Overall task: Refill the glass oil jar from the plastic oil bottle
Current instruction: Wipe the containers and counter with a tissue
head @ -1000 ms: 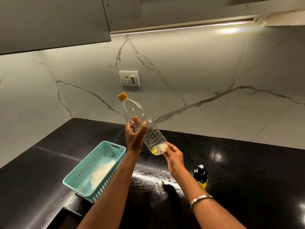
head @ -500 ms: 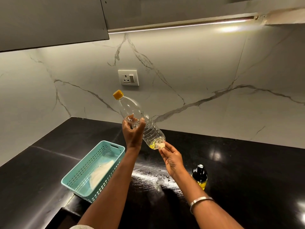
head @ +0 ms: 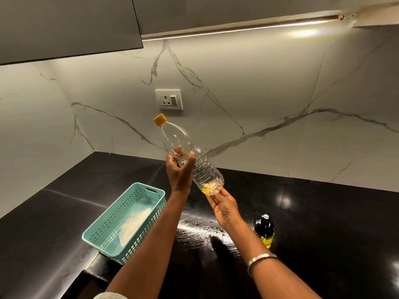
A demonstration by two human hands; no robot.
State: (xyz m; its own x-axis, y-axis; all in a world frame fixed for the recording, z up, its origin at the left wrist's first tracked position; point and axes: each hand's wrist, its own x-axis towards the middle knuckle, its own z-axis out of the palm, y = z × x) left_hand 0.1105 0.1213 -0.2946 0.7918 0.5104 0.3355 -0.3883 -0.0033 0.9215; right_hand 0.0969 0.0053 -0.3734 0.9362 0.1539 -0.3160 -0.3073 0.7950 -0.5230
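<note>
A clear plastic oil bottle (head: 200, 167) with a yellow cap (head: 160, 120) is held in the air above the counter, tilted with the cap up and to the left. Only a little yellow oil sits at its base. My left hand (head: 179, 169) grips the bottle around its middle. My right hand (head: 224, 205) touches the bottle's base from below with its fingers nearly straight. The glass oil jar (head: 265, 231), with a black top and yellow oil inside, stands on the black counter to the right of my right forearm.
A teal plastic basket (head: 108, 229) with something white inside stands on the black counter (head: 323, 234) at the left. A wall socket (head: 169, 99) sits on the marble backsplash. A grey cabinet (head: 64, 24) hangs overhead at the upper left.
The bottle has shifted only slightly in the air, keeping its tilt. My right hand stays under its base. The jar and basket have not moved.
</note>
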